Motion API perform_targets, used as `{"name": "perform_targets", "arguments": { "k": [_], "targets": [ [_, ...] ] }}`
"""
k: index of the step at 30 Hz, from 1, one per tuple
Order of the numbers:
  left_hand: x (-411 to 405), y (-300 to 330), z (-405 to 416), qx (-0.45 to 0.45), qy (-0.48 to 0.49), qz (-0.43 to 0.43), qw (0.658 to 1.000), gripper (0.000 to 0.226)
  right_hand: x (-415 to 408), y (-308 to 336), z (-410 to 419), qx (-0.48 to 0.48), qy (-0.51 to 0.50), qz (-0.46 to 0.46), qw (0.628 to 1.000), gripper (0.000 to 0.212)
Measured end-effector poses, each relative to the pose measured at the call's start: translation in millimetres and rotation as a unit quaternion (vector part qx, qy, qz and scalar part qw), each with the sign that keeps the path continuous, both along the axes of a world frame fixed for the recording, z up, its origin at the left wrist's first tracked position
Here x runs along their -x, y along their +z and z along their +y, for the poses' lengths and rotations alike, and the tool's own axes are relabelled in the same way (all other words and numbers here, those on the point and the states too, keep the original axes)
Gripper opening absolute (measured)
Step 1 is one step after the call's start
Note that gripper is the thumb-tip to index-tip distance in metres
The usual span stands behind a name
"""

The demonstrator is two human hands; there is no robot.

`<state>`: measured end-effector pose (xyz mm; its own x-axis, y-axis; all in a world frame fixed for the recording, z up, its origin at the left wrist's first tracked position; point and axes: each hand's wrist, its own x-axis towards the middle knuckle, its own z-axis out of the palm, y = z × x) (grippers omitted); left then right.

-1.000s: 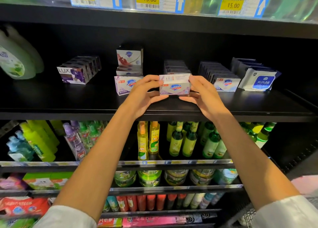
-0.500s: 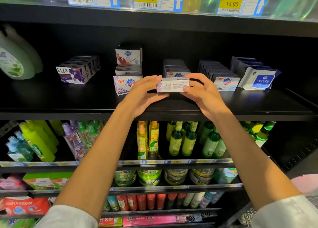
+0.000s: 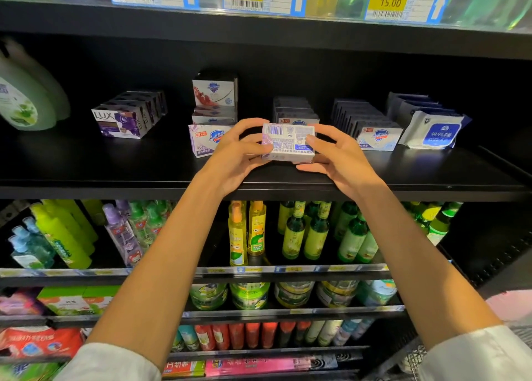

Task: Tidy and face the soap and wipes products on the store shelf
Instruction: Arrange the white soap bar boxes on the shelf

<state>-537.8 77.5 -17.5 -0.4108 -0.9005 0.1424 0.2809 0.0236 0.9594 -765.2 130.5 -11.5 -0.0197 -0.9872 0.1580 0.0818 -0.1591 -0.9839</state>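
Your left hand (image 3: 233, 153) and right hand (image 3: 339, 161) pinch the ends of 1 lavender soap box (image 3: 288, 142), held just above the front of the black shelf (image 3: 115, 176). Its barcode panel faces you, so I judge you are mid-turn to bring the logo face forward. Directly behind the box runs its own row (image 3: 293, 111); the wipes pack (image 3: 433, 133) lies well to its right.
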Motion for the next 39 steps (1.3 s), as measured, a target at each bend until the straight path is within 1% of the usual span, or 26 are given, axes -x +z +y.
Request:
{"name": "perform_targets", "arguments": {
  "k": [4,8,15,17,22,23,25,27,31,34,35,37,39],
  "targets": [
    [-0.4,0.7,2.5,0.006,-0.008,-0.005,1.0,0.047,2.1,-1.1,0.2,0.007,0.004,0.005,1.0,0.041],
    [3.0,2.2,4.6,-0.032,0.001,0.01,0.999,0.045,4.5,-2.8,-0.2,0.028,0.006,-0.007,1.0,0.045],
    [7.4,9.1,8.4,-0.06,0.003,0.026,0.998,0.039,7.0,-4.6,-0.7,0.052,-0.004,0.019,0.998,0.047],
    [8.8,9.5,9.5,-0.057,0.011,0.016,0.998,0.036,6.5,-5.2,-0.4,0.059,-0.004,0.028,0.998,0.048],
    [6.9,7.5,8.2,-0.042,0.021,0.005,0.999,0.031,4.3,-3.4,0.5,0.056,0.008,0.042,0.998,0.058],
    [6.7,7.6,8.0,-0.043,0.022,0.005,0.999,0.031,3.8,-3.4,0.1,0.05,0.01,0.044,0.998,0.056],
    [7.0,7.4,7.2,-0.046,0.028,0.006,0.999,0.03,2.4,-3.4,-1.7,0.038,0.005,0.047,0.998,0.044],
    [7.2,7.2,6.9,-0.047,0.031,0.009,0.998,0.031,1.1,-3.3,-3.4,0.026,-0.005,0.031,0.999,0.036],
    [5.5,6.4,4.8,-0.052,0.031,0.025,0.998,0.028,-1.9,-1.4,-4.5,0.007,-0.007,0.027,1.0,0.038],
    [6.7,5.4,4.6,-0.051,0.034,0.025,0.998,0.013,-1.2,-2.8,-5.0,0.006,-0.005,0.024,1.0,0.039],
    [7.2,5.1,4.7,-0.052,0.035,0.026,0.998,0.011,-0.2,-3.5,-5.0,0.009,-0.002,0.024,1.0,0.038],
    [6.6,4.5,5.0,-0.047,0.028,0.022,0.998,0.015,2.0,-4.2,-5.4,0.014,0.002,0.018,1.0,0.035],
    [5.7,3.6,4.9,-0.039,0.019,0.01,0.999,0.029,3.9,-5.1,-5.8,0.018,0.002,0.006,1.0,0.033]
  ]
}}
